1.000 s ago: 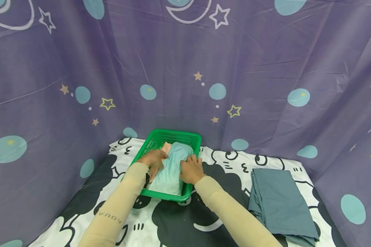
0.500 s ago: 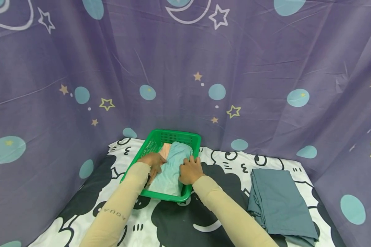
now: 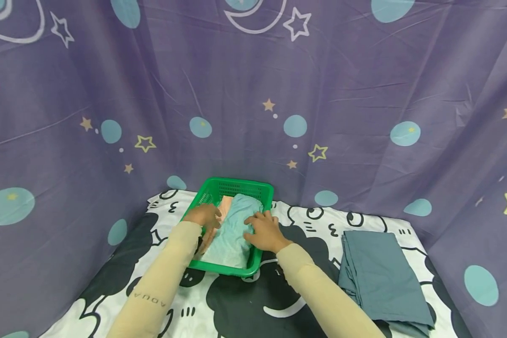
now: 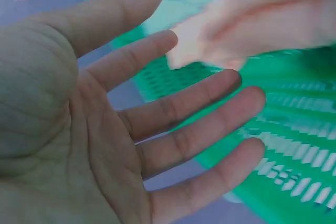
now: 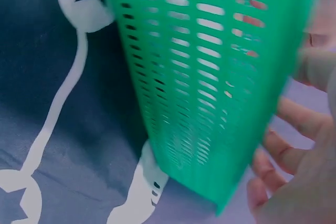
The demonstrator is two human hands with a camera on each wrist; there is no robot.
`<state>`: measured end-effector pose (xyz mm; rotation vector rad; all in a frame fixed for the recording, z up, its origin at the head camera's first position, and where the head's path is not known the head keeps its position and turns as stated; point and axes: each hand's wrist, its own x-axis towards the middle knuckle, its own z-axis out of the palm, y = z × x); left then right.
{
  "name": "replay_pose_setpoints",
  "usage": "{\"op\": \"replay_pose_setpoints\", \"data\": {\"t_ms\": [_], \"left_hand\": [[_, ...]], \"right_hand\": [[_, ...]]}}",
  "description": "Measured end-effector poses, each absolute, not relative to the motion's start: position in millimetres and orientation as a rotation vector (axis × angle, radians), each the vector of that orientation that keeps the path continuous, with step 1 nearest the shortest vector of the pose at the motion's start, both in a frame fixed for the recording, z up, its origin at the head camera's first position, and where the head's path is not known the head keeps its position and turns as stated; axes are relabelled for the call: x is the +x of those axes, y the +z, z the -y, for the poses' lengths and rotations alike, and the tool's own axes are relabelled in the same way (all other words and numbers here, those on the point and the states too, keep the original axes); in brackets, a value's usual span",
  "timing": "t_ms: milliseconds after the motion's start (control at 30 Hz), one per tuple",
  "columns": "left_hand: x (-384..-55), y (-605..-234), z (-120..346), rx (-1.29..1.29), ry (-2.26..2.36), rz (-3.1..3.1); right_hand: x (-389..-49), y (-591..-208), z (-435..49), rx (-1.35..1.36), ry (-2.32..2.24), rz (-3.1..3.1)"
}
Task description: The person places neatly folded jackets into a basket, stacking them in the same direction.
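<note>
- Currently, light-blue cloth lies inside green basket, lengthwise btwn basket's far & near ends, mostly toward its R side; surface creased.
- Peach cloth also in basket, just L of the light-blue one, partly hidden by L hand.
- L hand is over basket's L side, near peach cloth; L wrist view: thumb & fingers wide apart, nearly straight, palm to camera, gripping nothing. Contact w/ cloth: can't tell.
- R hand is at basket's R rim, by light-blue cloth's edge; fingers spaced, slightly bent, no grip seen. R wrist view: tips partly hidden behind rim & blurred, so can't tell what they touch.
- L sleeve, cream w/ "AQUA" lettering, reaches basket from near L; R sleeve, cream too, from near R.
- Basket has perforated walls & sits on b&w printed sheet.
- Folded gray-blue cloth: on sheet, well apart to basket's R.
- Purple curtain, w/ stars, moons & blue spots, hangs behind basket & on both sides.
</note>
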<state>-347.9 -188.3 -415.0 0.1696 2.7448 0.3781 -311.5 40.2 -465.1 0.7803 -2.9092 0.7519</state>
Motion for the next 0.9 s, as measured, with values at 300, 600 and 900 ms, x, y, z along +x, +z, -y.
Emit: {"op": "replay_pose_setpoints", "data": {"t_ms": [300,600,900], "left_hand": [[-311,-387,153,0.317,0.716,-3.007],[-270,-414,85,0.468,1.555,-2.998],[-249,-459,12,0.784,1.87,-2.613]], "right_hand": [[-289,-453,-112,0.608,1.474,2.585],[-257,-468,-198,0.179,1.731,2.351],[-216,-488,-257,-0.246,1.823,2.12]]}}
